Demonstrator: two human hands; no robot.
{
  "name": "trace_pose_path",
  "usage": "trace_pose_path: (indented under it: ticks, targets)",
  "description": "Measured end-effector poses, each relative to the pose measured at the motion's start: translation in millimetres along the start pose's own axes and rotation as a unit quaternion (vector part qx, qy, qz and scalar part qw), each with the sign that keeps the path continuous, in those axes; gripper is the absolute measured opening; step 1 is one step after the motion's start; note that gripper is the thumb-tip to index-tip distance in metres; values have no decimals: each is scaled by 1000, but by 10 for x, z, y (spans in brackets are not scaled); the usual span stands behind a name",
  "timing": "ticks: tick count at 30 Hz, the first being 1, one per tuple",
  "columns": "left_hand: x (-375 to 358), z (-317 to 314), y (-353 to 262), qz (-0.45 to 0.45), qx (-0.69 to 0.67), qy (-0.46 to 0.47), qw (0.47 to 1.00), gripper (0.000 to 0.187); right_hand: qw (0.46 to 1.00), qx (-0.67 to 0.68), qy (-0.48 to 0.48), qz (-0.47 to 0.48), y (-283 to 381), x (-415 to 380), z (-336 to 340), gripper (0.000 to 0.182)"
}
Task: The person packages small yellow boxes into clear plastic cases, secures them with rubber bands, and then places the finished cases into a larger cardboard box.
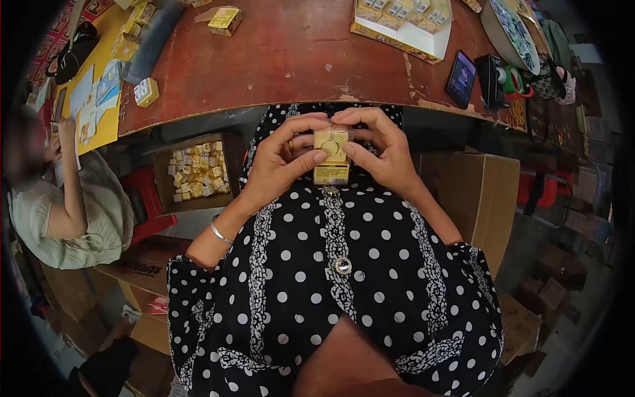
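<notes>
A small yellow printed box [331, 156] with a barcode panel at its lower end is held upright in front of my chest. Clear film seems to stick out around its top. My left hand [286, 153] pinches the box's left side, the thumb on its front face. From the other side my right hand [380, 147] grips it the same way, with fingertips along the top edge. The fingers behind the box are partly hidden. Just beyond my hands is the front edge of the red table [264, 63].
An open display carton [444, 41] of small boxes stands on the table, near a phone [462, 78]. Single yellow boxes lie at a box [225, 21] and a box [146, 92]. Below left is a cardboard box [161, 180] of small boxes. Another person [79, 212] sits left.
</notes>
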State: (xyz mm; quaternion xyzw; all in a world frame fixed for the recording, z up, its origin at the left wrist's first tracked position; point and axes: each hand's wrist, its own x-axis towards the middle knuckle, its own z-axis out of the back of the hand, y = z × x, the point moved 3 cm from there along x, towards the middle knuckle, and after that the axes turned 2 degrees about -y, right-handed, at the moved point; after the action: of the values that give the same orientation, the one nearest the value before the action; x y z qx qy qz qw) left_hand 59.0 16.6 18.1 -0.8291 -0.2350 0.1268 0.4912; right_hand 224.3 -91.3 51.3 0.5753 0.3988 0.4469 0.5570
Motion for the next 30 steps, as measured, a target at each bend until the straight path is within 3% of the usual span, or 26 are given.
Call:
trace_pose_path:
  ticks: [4,6,9,11,13,15,17,18,20,21,23,26,30]
  targets:
    - [-2,-4,-19,-8,33,-9,999,38,996,-82,-27,32,98,-14,261,34]
    - [21,9,-57,-34,41,-10,999,37,961,-124,-232,82,253,26,818,26]
    - [56,22,-60,-32,33,-21,999,35,849,-111,-508,99,239,-114,2110,17]
    - [91,30,-83,-29,30,-56,998,33,804,-212,-551,63,78,-246,2857,19]
    - [137,49,-87,-42,65,-58,995,33,803,-253,-540,-26,-90,-337,3340,22]
    - [162,43,-88,-32,74,-61,995,33,776,-262,-573,-22,-105,-440,3664,23]
    - [173,48,-65,-24,78,-65,995,34,679,-374,-632,-24,-100,-561,3985,20]
    - [185,33,-62,-24,78,-58,995,34,674,-373,-637,-24,-141,-587,4158,20]
    - [209,10,-55,-6,79,-61,995,34,763,-331,-537,-143,-234,-534,4371,18]
    - [225,-2,-51,-4,85,-58,995,33,762,-330,-540,-142,-247,-559,4446,18]
    - [248,5,-28,0,81,-52,995,34,797,-265,-468,-275,-163,-479,4335,16]
    - [278,-5,-13,8,75,-49,996,34,837,-168,-427,-299,-200,-463,4361,17]
    - [294,-11,0,15,76,-51,996,34,840,-136,-446,-277,-270,-475,4380,17]
